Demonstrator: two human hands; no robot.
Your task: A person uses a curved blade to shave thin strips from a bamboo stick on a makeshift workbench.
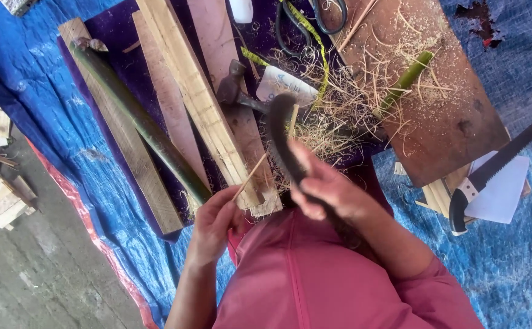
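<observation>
With our left hand (214, 222) pinching a thin bamboo sliver (251, 175) and our right hand (324, 189) gripping the curved knife (281, 137), a slip could nick our fingers.

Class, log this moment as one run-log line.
left hand: holds thin stick | right hand: holds curved knife | blade against stick | shavings behind

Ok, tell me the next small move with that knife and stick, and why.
Probably draw the curved knife in the right hand along the thin bamboo stick held by the left hand. The blade already sits beside the stick, and shavings lie beyond.
</observation>
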